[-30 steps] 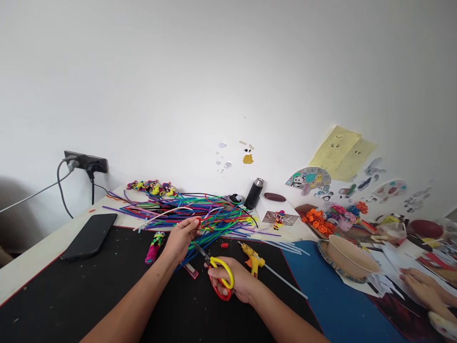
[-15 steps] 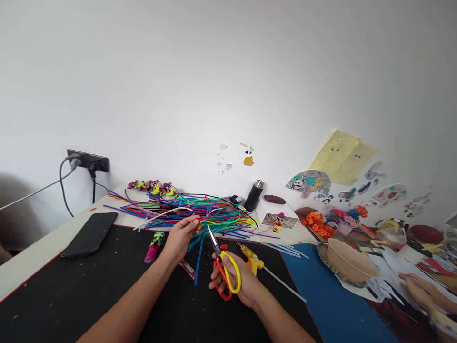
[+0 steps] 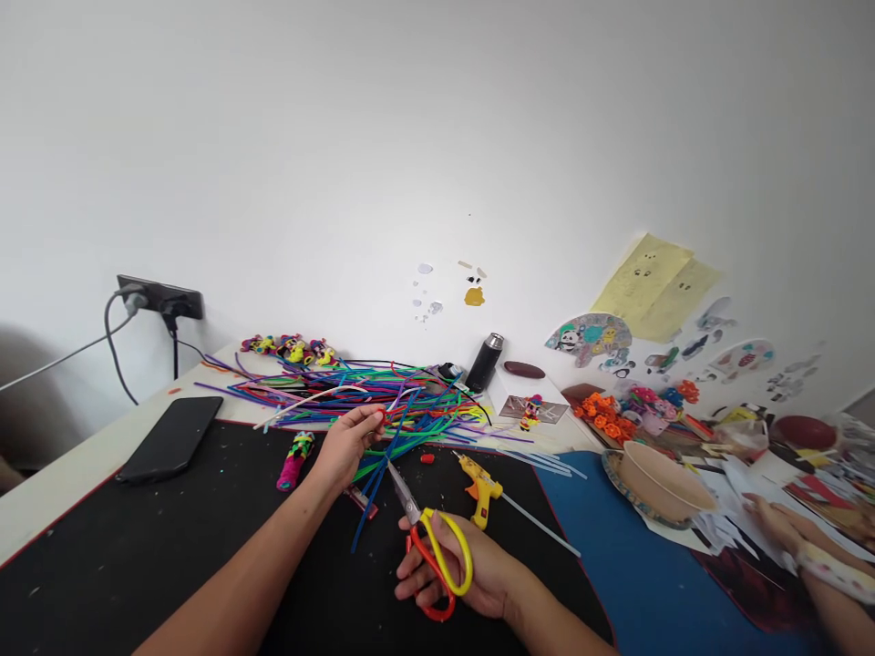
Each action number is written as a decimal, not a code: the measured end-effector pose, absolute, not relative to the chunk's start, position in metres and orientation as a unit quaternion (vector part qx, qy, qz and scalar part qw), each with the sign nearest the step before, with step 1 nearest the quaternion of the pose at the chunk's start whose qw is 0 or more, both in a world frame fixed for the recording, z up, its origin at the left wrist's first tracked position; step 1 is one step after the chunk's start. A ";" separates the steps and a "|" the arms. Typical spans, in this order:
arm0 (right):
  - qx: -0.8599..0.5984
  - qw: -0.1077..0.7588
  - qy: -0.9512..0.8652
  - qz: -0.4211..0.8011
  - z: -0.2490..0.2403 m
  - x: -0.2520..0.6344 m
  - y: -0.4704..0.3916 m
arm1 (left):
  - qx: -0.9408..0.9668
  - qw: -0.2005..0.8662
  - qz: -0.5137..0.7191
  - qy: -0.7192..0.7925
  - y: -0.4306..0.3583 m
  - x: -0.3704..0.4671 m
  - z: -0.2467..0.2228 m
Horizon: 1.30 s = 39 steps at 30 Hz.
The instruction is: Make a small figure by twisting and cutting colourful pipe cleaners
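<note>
My left hand is closed in a pinch on a small red piece, possibly pipe cleaner; the fingers hide part of it. In my right hand are scissors with one red and one yellow handle loop, blades together, tips pointing up and left. Beside the tips runs a blue pipe cleaner, slanting down from the heap of coloured pipe cleaners. A short red bit lies on the black mat, right of the scissors. Left of my left wrist is a pink and yellow pipe-cleaner figure.
A yellow glue gun with a clear stick lies at right. A phone is at left. Behind stand a black flask and small figures. Another person's hands are at far right, beyond a bowl.
The scissors and my right hand have drawn down, away from my left hand. My left hand keeps its pinch on the red piece. The whole view has shifted slightly.
</note>
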State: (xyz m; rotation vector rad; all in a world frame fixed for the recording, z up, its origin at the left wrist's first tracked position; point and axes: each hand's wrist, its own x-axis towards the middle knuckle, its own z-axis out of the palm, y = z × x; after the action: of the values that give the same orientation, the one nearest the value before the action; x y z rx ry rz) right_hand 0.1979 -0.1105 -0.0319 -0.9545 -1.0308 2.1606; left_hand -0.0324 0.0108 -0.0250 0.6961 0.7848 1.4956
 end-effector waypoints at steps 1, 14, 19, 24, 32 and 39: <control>-0.358 0.274 -0.377 0.809 -0.032 0.199 -0.113 | 0.304 0.611 0.645 0.343 0.011 -0.032 -0.026; -0.405 0.334 -0.307 0.794 -0.030 0.201 -0.114 | 0.357 0.674 0.549 0.341 -0.002 -0.027 -0.022; -0.439 0.416 -0.289 0.742 -0.022 0.204 -0.097 | 0.366 0.682 0.516 0.368 -0.003 -0.022 -0.029; -0.413 0.442 -0.313 0.732 -0.024 0.197 -0.093 | 0.361 0.633 0.564 0.389 0.008 -0.027 -0.032; -0.390 0.377 -0.405 0.736 -0.034 0.177 -0.095 | 0.315 0.637 0.608 0.354 0.009 -0.033 -0.029; -0.459 0.386 -0.466 0.651 -0.032 0.163 -0.090 | 0.306 0.642 0.613 0.345 0.009 -0.032 -0.031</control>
State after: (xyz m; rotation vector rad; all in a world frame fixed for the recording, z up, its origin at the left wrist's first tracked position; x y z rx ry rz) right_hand 0.1630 -0.0895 -0.0317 -1.1678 -1.1870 1.6575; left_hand -0.0316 0.0089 -0.0310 0.6966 0.7859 1.3976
